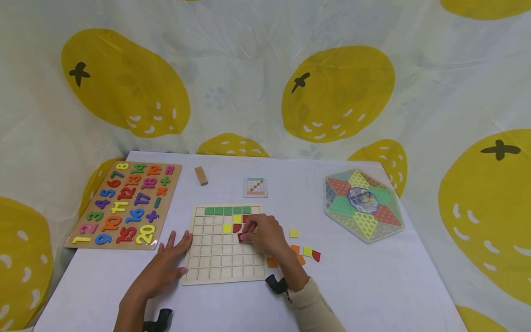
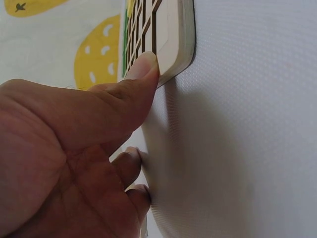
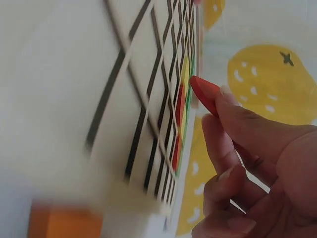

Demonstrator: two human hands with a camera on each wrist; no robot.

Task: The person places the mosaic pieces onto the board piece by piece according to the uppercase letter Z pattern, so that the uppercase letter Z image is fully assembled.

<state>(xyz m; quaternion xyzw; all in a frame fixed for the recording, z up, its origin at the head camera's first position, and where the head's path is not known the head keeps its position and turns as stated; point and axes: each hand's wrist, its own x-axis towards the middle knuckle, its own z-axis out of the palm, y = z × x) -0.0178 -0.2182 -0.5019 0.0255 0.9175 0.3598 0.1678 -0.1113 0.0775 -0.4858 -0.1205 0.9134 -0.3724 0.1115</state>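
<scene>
A wooden grid board (image 1: 217,262) lies on the table, its upper row holding several green squares (image 1: 228,210). Below them sit two yellow squares (image 1: 227,228) and two red pieces (image 1: 237,228), partly covered by my fingers. Between thumb and index finger, my right hand (image 1: 267,235) pinches a red piece with a curved edge (image 3: 205,94), tilted above the cells and apart from the board. At the board's left edge, my left hand (image 1: 159,272) is spread, with the thumb (image 2: 143,67) touching the frame near its lower corner.
Loose yellow squares (image 1: 293,233), orange pieces (image 1: 295,249) and a red quarter piece (image 1: 316,256) lie right of the board. Behind it are a pattern card (image 1: 255,188) and a wooden block (image 1: 201,176). A number puzzle (image 1: 124,207) lies left, a hexagonal game board (image 1: 363,203) right.
</scene>
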